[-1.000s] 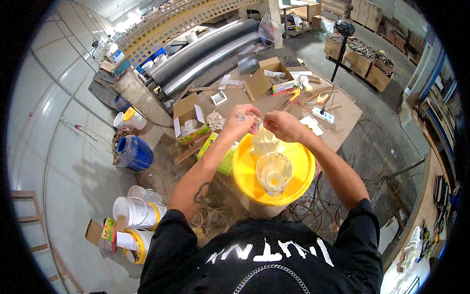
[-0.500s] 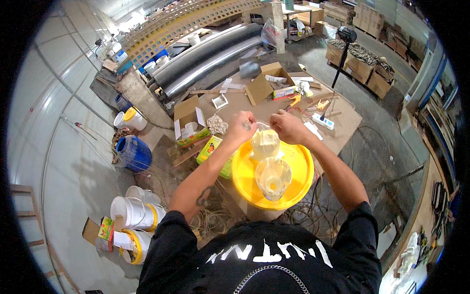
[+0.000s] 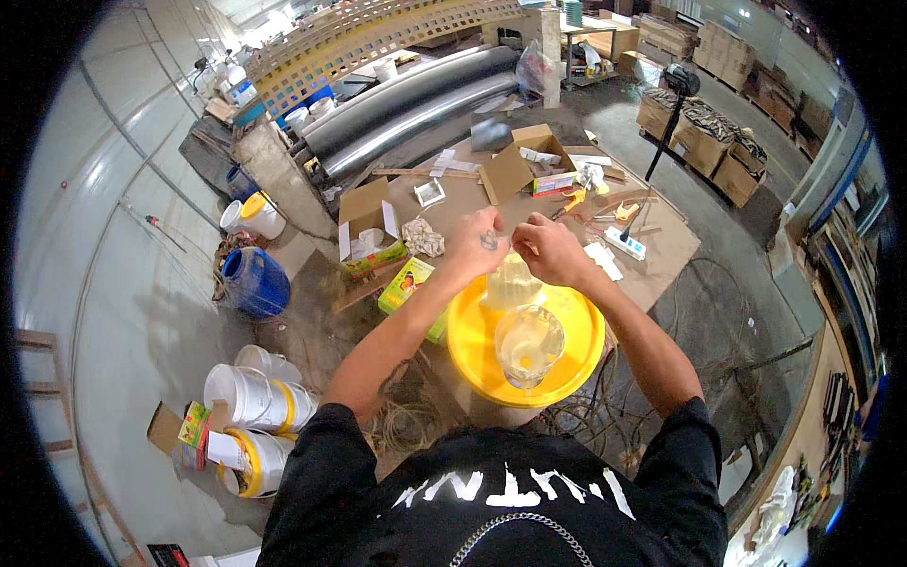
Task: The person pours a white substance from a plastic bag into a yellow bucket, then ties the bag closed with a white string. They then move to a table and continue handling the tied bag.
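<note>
A round yellow lid point(image 3: 463, 345), apparently on a bucket, carries two clear cups. The nearer clear cup point(image 3: 529, 348) holds a pale, see-through liquid. Behind it stands a second clear cup point(image 3: 513, 285), its top partly covered by my hands. My left hand point(image 3: 476, 244) is closed above that cup's far left side, fingertips turned away from view. Close beside it, my right hand point(image 3: 551, 251) has its thumb and fingers pinched together over the cup. Whatever small or thin thing lies between the fingers cannot be made out.
Beyond the lid, a brown board bears open cartons point(image 3: 364, 222), a white square dish point(image 3: 429, 194), a crumpled cloth point(image 3: 422, 236), a yellow-handled tool point(image 3: 573, 199) and a power strip point(image 3: 624, 243). White buckets point(image 3: 248, 397) and a blue drum point(image 3: 255, 283) stand left. Cables lie on the floor.
My two hands have come closer together above the far cup, the right moving left and slightly down. The pale thin strip seen between them is now hidden. The view has shifted slightly.
</note>
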